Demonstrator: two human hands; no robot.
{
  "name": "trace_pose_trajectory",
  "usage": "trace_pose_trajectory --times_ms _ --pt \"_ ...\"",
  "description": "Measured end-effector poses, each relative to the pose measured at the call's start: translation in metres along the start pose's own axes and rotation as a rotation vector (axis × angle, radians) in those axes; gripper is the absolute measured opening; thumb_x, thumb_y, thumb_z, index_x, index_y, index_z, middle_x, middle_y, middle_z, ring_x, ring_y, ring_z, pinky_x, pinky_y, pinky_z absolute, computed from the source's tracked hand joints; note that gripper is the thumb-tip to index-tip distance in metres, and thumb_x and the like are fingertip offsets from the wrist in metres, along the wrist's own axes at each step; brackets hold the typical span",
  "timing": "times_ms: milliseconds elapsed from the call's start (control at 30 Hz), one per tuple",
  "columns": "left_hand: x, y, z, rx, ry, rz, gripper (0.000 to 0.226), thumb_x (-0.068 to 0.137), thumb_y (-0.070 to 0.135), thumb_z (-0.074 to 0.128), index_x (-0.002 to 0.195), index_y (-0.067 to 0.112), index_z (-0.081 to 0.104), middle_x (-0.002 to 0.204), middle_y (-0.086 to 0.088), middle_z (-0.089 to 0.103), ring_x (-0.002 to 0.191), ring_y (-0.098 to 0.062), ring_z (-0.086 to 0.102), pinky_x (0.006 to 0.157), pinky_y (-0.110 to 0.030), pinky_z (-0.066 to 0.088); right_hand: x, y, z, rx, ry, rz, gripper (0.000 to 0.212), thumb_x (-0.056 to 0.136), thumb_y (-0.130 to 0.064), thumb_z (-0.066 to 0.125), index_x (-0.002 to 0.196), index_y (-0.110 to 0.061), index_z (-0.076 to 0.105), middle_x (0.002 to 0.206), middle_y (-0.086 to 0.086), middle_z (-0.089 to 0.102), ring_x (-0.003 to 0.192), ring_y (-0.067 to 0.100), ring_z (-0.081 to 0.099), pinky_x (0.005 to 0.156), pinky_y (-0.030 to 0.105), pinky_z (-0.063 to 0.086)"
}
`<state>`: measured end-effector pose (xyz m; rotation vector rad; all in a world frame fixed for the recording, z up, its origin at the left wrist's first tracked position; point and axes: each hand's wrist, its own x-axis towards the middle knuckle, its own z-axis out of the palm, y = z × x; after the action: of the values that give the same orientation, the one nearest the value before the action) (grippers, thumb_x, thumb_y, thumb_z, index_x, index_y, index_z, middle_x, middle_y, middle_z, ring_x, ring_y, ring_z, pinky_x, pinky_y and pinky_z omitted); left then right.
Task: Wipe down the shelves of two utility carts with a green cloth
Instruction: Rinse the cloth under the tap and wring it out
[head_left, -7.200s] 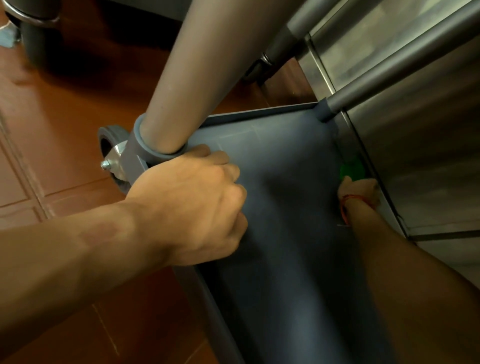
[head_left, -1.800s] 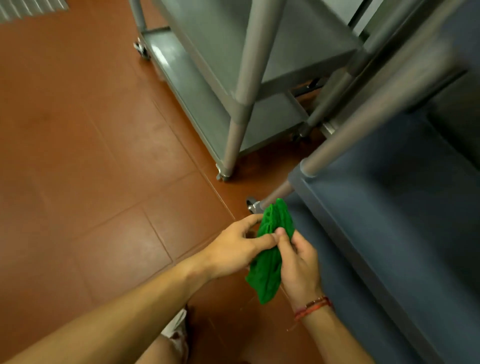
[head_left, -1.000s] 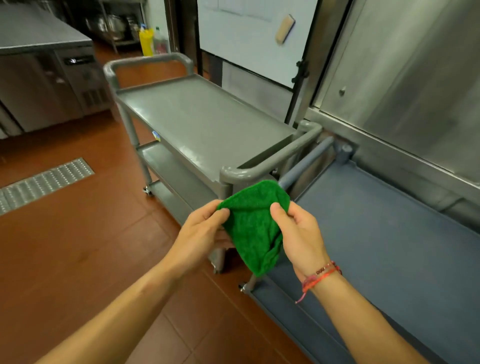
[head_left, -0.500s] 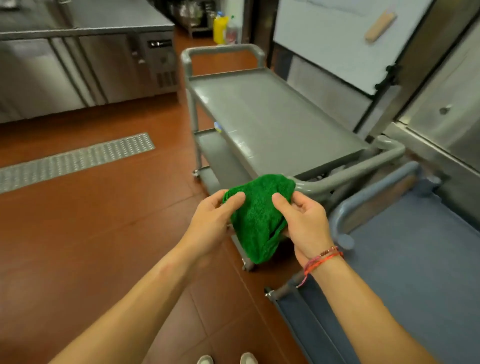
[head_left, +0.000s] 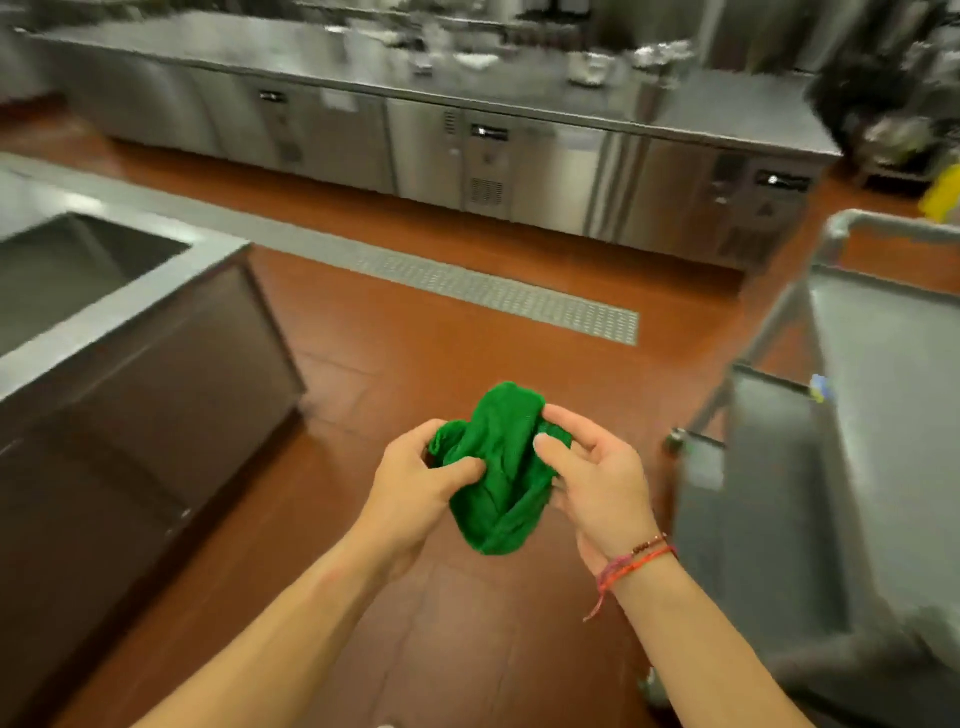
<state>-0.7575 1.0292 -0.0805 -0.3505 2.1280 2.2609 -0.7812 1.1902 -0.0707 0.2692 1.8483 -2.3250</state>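
Observation:
The green cloth (head_left: 501, 467) is bunched up in mid-air above the red floor, held between both hands. My left hand (head_left: 410, 488) pinches its left side with thumb and fingers. My right hand (head_left: 592, 478) grips its right side, thumb on top; a red string bracelet sits on that wrist. A grey utility cart (head_left: 883, 395) stands at the right edge, its top shelf and a lower shelf partly in view. The second cart is out of view.
A steel sink unit (head_left: 104, 322) stands at the left. A long steel counter with cabinet doors (head_left: 467, 135) runs across the back. A metal floor drain grate (head_left: 493, 291) crosses the red tiled floor between them. A yellow object (head_left: 943, 195) sits at the far right.
The view has swung left, away from the carts and toward the sink and counter. Both hands have kept hold of the cloth, which is now more bunched than spread.

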Motion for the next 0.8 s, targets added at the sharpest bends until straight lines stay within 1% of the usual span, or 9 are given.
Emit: trace_pose_trajectory --times_ms 67,167,233,367,433,500,633,733,800 --pt "-0.004 0.003 -0.043 -0.026 0.118 0.010 0.015 0.077 0.001 0.068 0.084 0.013 0.068 0.082 -0.015 0.065 0.080 -0.030 0.063 0.076 -0.049 0.054 0.005 0.005 0.043 -0.032 -0.131 0.011 0.035 0.090 0.009 0.060 0.117 -0.013 0.066 0.098 0.008 0.076 0.094 0.026 0.073 0.080 0.043 0.060" --pt "-0.017 0.007 -0.110 -0.015 0.278 0.058 0.016 0.072 0.015 0.069 0.087 0.015 0.065 0.090 -0.020 0.067 0.087 -0.040 0.065 0.085 -0.059 0.052 0.006 0.014 0.111 -0.068 -0.306 0.019 0.040 0.086 0.013 0.061 0.115 -0.014 0.065 0.092 0.006 0.077 0.090 0.023 0.073 0.081 0.042 0.060" --pt "-0.028 0.009 -0.155 -0.050 0.378 0.077 0.013 0.074 0.013 0.068 0.087 0.016 0.065 0.086 -0.018 0.066 0.084 -0.036 0.065 0.082 -0.054 0.054 0.003 0.024 0.159 -0.110 -0.404 0.020 0.043 0.084 0.016 0.062 0.118 -0.011 0.064 0.090 0.007 0.077 0.088 0.022 0.073 0.080 0.041 0.059" --pt "-0.052 0.009 -0.247 -0.159 0.538 0.115 0.013 0.079 0.006 0.063 0.088 0.016 0.067 0.084 -0.010 0.065 0.082 -0.027 0.062 0.075 -0.044 0.050 -0.012 0.044 0.260 -0.167 -0.570 0.017 0.048 0.082 0.022 0.060 0.122 -0.004 0.062 0.077 0.005 0.072 0.051 0.002 0.060 0.047 0.014 0.046" --pt "-0.061 0.007 -0.292 -0.207 0.614 0.108 0.015 0.085 -0.001 0.061 0.095 0.010 0.066 0.087 -0.012 0.067 0.083 -0.028 0.063 0.073 -0.041 0.051 -0.020 0.057 0.310 -0.185 -0.630 0.025 0.048 0.082 0.022 0.060 0.122 -0.004 0.061 0.076 0.007 0.070 0.045 0.000 0.055 0.044 0.012 0.041" --pt "-0.068 0.006 -0.337 -0.238 0.697 0.097 0.018 0.089 -0.005 0.058 0.098 0.008 0.066 0.090 -0.015 0.069 0.085 -0.033 0.066 0.072 -0.042 0.057 -0.027 0.070 0.357 -0.205 -0.670 0.025 0.047 0.081 0.021 0.061 0.121 -0.004 0.063 0.081 0.009 0.072 0.051 0.002 0.060 0.047 0.014 0.044" --pt "-0.072 0.010 -0.417 -0.305 0.832 0.122 0.022 0.084 -0.001 0.062 0.104 0.007 0.067 0.105 -0.025 0.068 0.103 -0.045 0.064 0.088 -0.063 0.052 -0.031 0.096 0.446 -0.219 -0.721 0.038 0.048 0.081 0.019 0.063 0.118 -0.013 0.065 0.087 0.008 0.076 0.071 0.013 0.071 0.059 0.021 0.053" --pt "-0.075 0.012 -0.465 -0.377 0.910 0.129 0.025 0.089 -0.006 0.057 0.108 0.008 0.067 0.106 -0.021 0.071 0.102 -0.038 0.068 0.088 -0.056 0.055 -0.032 0.114 0.503 -0.226 -0.770 0.053 0.050 0.081 0.018 0.062 0.113 -0.020 0.067 0.093 0.012 0.076 0.091 0.028 0.072 0.078 0.041 0.059" --pt "-0.075 0.013 -0.492 -0.415 0.942 0.139 0.026 0.090 -0.007 0.055 0.106 0.009 0.069 0.105 -0.018 0.072 0.100 -0.034 0.069 0.086 -0.051 0.057 -0.031 0.127 0.538 -0.247 -0.804 0.053 0.052 0.081 0.017 0.061 0.107 -0.027 0.069 0.097 0.020 0.073 0.088 0.031 0.069 0.080 0.047 0.056"
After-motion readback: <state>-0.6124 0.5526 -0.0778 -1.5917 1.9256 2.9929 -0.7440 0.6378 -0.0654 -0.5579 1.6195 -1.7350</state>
